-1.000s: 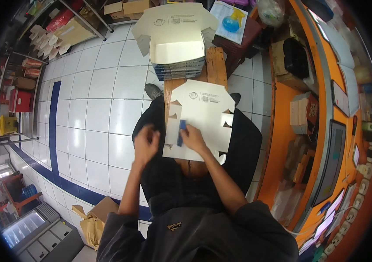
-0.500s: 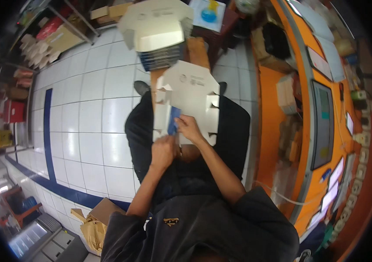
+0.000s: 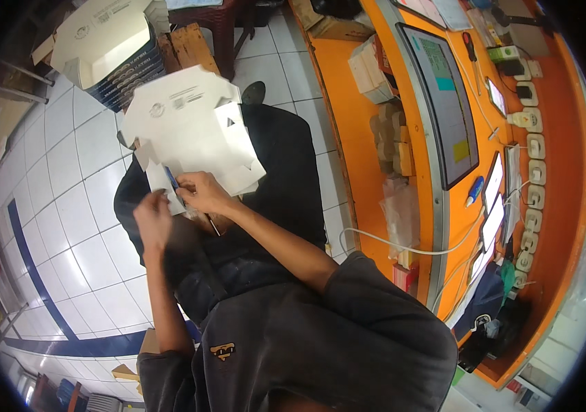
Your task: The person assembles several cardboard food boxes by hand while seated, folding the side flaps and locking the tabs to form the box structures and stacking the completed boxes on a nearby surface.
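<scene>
An unfolded cardboard box (image 3: 190, 130), white inside, lies spread on the wooden bench between my legs. Its left side panel stands partly folded, showing a strip of the dark blue outer face. My right hand (image 3: 205, 193) is closed on that panel, thumb and fingers pinching its edge near the blue strip. Beside the panel's near left corner is my left hand (image 3: 153, 218), blurred by motion, with its fingers seemingly bent. Whether it touches the cardboard cannot be made out.
A stack of folded boxes (image 3: 135, 69), blue outside and white inside, stands at the bench's far end. To the right is an orange counter (image 3: 403, 123) with a large screen (image 3: 438, 103), phones, cables and a blue marker-like tube (image 3: 474, 191). White tiled floor (image 3: 94, 240) lies to the left.
The view has swung to the right, so the box and stack sit further left. My left hand has come away from its earlier grip by the panel's near end; my right hand still holds the panel.
</scene>
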Demonstrator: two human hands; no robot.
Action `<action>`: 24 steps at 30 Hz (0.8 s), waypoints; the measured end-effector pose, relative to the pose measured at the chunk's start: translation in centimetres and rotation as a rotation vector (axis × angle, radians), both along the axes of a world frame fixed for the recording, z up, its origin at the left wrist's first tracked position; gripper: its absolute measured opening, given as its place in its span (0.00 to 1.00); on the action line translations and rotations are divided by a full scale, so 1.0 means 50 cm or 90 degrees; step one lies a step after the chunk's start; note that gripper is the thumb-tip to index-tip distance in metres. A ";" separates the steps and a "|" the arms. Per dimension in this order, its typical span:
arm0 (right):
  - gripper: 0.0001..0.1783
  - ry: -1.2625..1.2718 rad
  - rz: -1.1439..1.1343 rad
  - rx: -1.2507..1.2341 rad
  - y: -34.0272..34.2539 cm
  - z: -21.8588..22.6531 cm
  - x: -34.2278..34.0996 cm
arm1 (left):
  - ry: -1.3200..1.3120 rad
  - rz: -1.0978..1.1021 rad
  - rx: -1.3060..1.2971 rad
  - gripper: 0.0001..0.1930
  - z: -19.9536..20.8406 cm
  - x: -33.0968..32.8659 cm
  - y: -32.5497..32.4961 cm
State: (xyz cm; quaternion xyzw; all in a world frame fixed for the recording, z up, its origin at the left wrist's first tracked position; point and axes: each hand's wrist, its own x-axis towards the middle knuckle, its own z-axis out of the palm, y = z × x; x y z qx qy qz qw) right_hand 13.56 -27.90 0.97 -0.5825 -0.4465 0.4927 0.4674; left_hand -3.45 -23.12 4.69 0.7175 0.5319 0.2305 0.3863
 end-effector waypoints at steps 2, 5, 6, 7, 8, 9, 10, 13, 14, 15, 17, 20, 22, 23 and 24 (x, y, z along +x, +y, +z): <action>0.13 -0.025 -0.011 -0.018 -0.019 -0.001 0.005 | 0.118 0.098 -0.057 0.18 0.078 0.046 0.046; 0.13 -0.076 0.008 -0.002 -0.028 0.029 -0.029 | 0.119 0.118 0.016 0.21 0.078 0.049 0.107; 0.12 -0.105 0.006 0.012 -0.031 0.033 -0.038 | 0.099 0.125 -0.003 0.20 0.080 0.047 0.115; 0.12 -0.139 -0.001 0.023 -0.031 0.038 -0.038 | 0.086 0.106 0.054 0.18 0.082 0.057 0.112; 0.12 -0.140 0.000 0.021 -0.030 0.043 -0.035 | 0.085 0.107 0.053 0.18 0.085 0.062 0.103; 0.11 -0.141 0.018 -0.016 -0.030 0.048 -0.031 | 0.147 0.064 0.104 0.16 0.089 0.062 0.088; 0.10 -0.143 0.031 -0.053 -0.031 0.056 -0.025 | 0.206 0.015 0.154 0.14 0.097 0.070 0.071; 0.11 -0.115 -0.031 0.046 -0.025 0.043 -0.026 | 0.169 -0.044 0.164 0.09 0.057 0.064 0.002; 0.11 -0.111 -0.024 0.045 -0.022 0.049 -0.030 | 0.175 -0.105 0.235 0.08 0.048 0.056 -0.016; 0.12 -0.122 -0.062 0.092 -0.019 0.055 -0.035 | 0.179 -0.100 0.232 0.08 0.043 0.040 -0.028; 0.18 -0.144 -0.095 0.158 -0.020 0.039 -0.036 | 0.177 -0.067 0.136 0.07 0.048 0.036 -0.047; 0.21 -0.142 -0.076 0.082 -0.031 0.062 -0.031 | 0.126 -0.011 0.189 0.16 0.074 0.042 -0.043; 0.22 0.015 0.033 0.021 -0.026 0.096 -0.009 | -0.030 0.025 0.031 0.21 0.082 0.040 -0.036; 0.24 0.171 0.138 -0.037 -0.024 0.118 0.004 | -0.189 0.060 -0.124 0.25 0.080 0.038 -0.029; 0.24 0.170 0.139 -0.040 -0.036 0.145 0.020 | -0.190 0.061 -0.127 0.25 0.073 0.032 -0.018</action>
